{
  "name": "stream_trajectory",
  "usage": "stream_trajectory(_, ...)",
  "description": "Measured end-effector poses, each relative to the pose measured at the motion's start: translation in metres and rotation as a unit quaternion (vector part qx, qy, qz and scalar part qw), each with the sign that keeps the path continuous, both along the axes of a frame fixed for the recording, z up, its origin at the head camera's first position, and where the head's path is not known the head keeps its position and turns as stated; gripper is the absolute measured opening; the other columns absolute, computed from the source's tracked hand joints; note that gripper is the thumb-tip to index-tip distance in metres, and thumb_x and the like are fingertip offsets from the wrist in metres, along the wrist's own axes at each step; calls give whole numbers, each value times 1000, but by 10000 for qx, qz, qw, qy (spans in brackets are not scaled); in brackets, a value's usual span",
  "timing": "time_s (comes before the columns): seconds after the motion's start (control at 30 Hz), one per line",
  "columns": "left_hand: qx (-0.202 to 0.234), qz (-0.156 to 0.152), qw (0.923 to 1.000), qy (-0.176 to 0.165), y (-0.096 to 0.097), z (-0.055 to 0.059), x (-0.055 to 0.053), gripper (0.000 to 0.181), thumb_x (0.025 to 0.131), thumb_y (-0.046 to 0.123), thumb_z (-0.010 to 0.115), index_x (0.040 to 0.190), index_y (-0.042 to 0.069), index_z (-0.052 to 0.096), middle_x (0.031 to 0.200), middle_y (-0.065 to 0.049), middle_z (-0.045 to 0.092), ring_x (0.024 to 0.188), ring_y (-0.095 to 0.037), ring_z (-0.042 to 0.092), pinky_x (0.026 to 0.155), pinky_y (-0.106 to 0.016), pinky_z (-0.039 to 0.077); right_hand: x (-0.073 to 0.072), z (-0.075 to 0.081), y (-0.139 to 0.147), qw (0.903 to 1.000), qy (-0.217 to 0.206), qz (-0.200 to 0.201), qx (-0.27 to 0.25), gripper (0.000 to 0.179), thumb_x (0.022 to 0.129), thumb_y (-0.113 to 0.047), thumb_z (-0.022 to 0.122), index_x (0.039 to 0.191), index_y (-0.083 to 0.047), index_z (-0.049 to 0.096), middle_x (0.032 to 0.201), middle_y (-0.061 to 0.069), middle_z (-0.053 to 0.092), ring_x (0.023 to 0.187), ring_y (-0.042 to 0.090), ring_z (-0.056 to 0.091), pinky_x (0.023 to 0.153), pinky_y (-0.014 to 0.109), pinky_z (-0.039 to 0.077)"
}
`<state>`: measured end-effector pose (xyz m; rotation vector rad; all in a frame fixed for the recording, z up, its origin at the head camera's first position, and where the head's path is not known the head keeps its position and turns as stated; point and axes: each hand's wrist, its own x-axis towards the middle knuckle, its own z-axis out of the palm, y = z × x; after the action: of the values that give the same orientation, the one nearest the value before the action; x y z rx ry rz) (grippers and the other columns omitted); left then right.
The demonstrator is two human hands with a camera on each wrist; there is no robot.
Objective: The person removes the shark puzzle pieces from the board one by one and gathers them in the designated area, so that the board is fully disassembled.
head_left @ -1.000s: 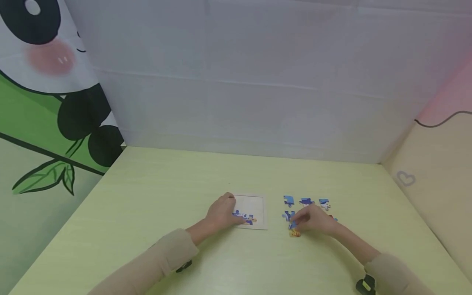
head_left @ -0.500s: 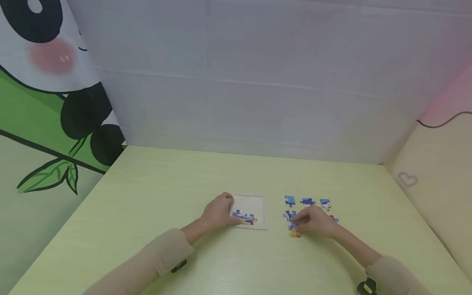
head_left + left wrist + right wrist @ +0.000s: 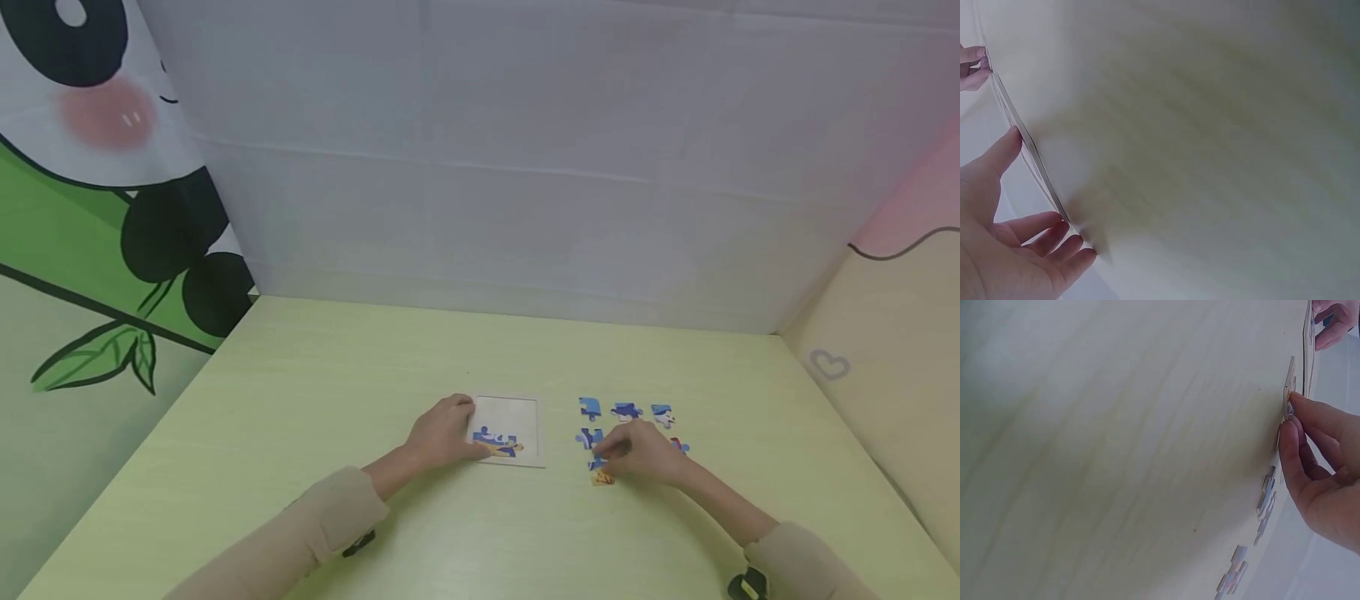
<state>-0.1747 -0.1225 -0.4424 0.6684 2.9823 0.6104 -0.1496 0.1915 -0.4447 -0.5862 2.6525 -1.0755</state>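
My left hand [image 3: 444, 435] holds the left side of a shallow white puzzle tray [image 3: 529, 450], thumb at the near corner and fingers farther up the edge. Joined blue and yellow jigsaw pieces [image 3: 497, 442] lie along the tray's near left part; the rest of its floor is bare. In the left wrist view, the left hand [image 3: 1016, 219] spans the tray's edge [image 3: 1044, 172]. To the right of the tray, my right hand [image 3: 639, 450] pinches a jigsaw piece [image 3: 1289, 384] between thumb and fingertips. A yellow-orange part [image 3: 602, 478] shows below those fingers in the head view.
Loose pieces lie around the right hand: a light blue piece [image 3: 590, 407], a dark blue piece [image 3: 626, 411], a blue and white piece [image 3: 663, 415] and a blue-white piece [image 3: 588, 438]. A red and blue piece [image 3: 679, 445] is partly hidden. A pale wall [image 3: 480, 242] stands behind the table.
My left hand has shifted slightly left, its thumb drawing back and showing more of the joined pieces. The right hand stays in place; the yellow-orange part below it has moved very slightly nearer.
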Motion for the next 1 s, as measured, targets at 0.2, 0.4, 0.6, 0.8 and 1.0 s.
stream_trajectory(0.2, -69, 9, 10000, -16, -2, -1, 2, 73, 70, 41, 75, 122, -5, 52, 129, -16, 49, 120, -30, 44, 98, -41, 38, -1, 1, 0, 9999, 64, 100, -55, 19, 72, -9, 74, 89, -3, 70, 85, 3, 67, 71, 9, 57, 60, 21, 49)
stream_trajectory(0.4, -32, 20, 10000, 29, -2, -2, 2, 74, 70, 41, 74, 123, -5, 52, 130, -16, 48, 121, -31, 43, 98, -42, 38, -7, 4, -6, 9995, 286, 80, -96, 16, 74, -4, 71, 90, -1, 69, 84, 3, 67, 73, 11, 58, 62, 21, 49)
stream_trajectory(0.6, -54, 89, 9999, 105, -2, -4, 1, 75, 69, 43, 74, 122, -5, 52, 129, -16, 49, 119, -31, 44, 96, -43, 40, -17, 10, -31, 9989, 376, -1, -264, 17, 78, -7, 69, 93, 0, 69, 85, 4, 67, 75, 12, 60, 61, 21, 50)
stream_trajectory(0.8, -40, 119, 9998, 122, -2, -4, 0, 72, 68, 43, 75, 120, -3, 54, 128, -15, 50, 119, -31, 45, 94, -43, 41, -23, 8, -64, 9976, 513, 75, -449, 22, 76, -9, 71, 96, 0, 68, 86, 5, 67, 74, 12, 60, 62, 20, 50)
stream_trajectory(1.0, 12, 90, 9999, 64, -2, -2, 0, 73, 69, 42, 75, 121, -4, 53, 128, -16, 50, 119, -31, 44, 94, -44, 41, -28, 3, -91, 9982, 421, 102, -423, 24, 74, -9, 73, 96, -1, 69, 86, 4, 68, 74, 10, 60, 63, 18, 49)
